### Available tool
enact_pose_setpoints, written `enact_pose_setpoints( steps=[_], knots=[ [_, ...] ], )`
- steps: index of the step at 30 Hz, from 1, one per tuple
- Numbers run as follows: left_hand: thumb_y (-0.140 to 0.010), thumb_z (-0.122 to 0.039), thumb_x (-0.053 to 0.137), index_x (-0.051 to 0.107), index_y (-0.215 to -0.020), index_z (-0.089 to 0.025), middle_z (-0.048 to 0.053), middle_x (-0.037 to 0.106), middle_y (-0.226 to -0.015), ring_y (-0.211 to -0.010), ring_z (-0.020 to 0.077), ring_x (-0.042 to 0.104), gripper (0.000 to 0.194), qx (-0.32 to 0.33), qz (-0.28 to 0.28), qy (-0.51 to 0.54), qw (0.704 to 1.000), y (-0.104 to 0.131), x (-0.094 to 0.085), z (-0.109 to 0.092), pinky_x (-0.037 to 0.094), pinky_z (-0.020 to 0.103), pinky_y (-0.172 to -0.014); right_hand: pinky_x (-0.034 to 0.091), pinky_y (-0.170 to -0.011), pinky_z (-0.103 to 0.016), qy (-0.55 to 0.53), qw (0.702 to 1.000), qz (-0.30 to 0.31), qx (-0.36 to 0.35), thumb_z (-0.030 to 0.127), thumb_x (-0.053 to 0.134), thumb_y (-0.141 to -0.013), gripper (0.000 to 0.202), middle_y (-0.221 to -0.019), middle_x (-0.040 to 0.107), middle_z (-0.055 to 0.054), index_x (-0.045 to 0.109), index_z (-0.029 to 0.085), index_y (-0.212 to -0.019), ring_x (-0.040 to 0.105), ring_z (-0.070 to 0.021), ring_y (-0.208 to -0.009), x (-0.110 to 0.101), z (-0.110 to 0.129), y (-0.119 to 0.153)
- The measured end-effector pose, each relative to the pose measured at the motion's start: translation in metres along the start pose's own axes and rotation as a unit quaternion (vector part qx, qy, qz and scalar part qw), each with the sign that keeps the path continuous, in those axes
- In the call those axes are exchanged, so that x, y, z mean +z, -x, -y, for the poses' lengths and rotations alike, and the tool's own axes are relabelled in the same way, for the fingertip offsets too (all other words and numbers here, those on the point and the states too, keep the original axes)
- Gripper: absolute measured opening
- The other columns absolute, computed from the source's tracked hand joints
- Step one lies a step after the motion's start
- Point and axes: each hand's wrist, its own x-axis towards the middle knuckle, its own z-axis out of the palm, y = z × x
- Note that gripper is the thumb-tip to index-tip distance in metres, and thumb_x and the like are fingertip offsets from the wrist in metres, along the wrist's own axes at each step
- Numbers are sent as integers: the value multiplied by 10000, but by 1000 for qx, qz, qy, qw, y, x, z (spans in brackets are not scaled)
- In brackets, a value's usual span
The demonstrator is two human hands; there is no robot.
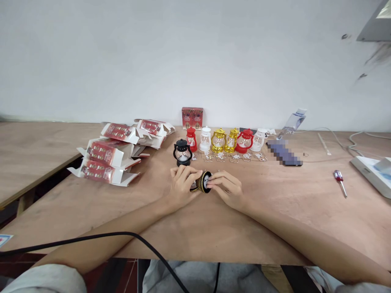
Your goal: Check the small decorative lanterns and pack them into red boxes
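Observation:
My left hand (182, 183) is wrapped round a small dark lantern with gold bands (201, 183), tipped on its side with its base turned to the right. Fingertips of my right hand (227, 187) press together at the pale underside of that base; whether they pinch a small part there is hidden. Just behind my left hand a black lantern (182, 154) stands upright. Further back is a row of little lanterns, among them a red one (191, 140), a white one (205, 139) and a gold one (218, 141). Small metal pieces (234, 158) lie in front of the row.
Open red-and-white cartons (100, 152) are piled at the left. Two red boxes (192, 118) stand by the wall. On the right are a clear bottle (291, 124), a phone (285, 154), a screwdriver (340, 182) and a white device (374, 173). A black cable (131, 233) crosses in front.

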Motion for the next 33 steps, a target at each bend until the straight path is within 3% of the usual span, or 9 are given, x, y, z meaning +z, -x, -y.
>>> enact_pose_setpoints(
  steps=[9,17,33],
  knots=[
    [-841,-320,588,501,-1030,-168,52,588,-833,-741,188,494,258,4,3,-18,1000,0,-2,-2,257,317,-661,524,-638,-287,135,987,32,-83,115,589,-853,136,-855,724,-72,616,188,-964,671,-159,-748,-1,1,3],
    [-869,-339,544,505,-990,-154,49,576,-815,-733,188,486,225,-10,9,-42,999,-1,-2,-2,269,311,-661,542,-651,-279,215,962,6,-166,66,608,-822,120,-763,711,-79,593,127,-925,672,-155,-709,2,1,-3],
    [-860,-325,526,493,-987,-169,47,589,-817,-740,195,500,203,-13,28,-57,998,1,-1,2,271,320,-654,576,-822,-319,286,936,31,-202,53,553,-844,130,-822,694,-108,584,78,-968,670,-191,-815,8,-1,0]
  ],
)
